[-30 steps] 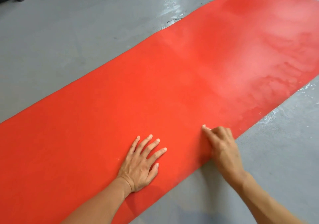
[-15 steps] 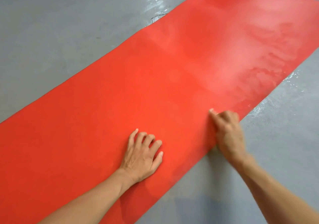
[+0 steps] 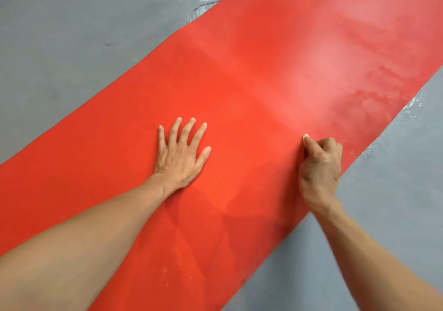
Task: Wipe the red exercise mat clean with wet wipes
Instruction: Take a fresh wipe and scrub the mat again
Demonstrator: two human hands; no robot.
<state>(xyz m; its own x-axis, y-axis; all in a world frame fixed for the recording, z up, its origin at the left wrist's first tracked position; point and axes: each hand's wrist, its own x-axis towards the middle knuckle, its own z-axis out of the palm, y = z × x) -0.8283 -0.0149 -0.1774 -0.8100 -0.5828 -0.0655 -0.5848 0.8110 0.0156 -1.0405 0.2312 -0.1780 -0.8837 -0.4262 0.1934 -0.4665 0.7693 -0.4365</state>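
The left hand (image 3: 179,157) is pressing flat on the red exercise mat (image 3: 251,76), fingers spread, likely pinning it. The right hand (image 3: 320,167) is curling its fingers tight near the mat's edge — whether around a wipe, one cannot tell.

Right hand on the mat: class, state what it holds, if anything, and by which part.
It cannot be told. The right hand is curled on the red mat, but no wipe shows inside it. The left hand lies flat, holding nothing.
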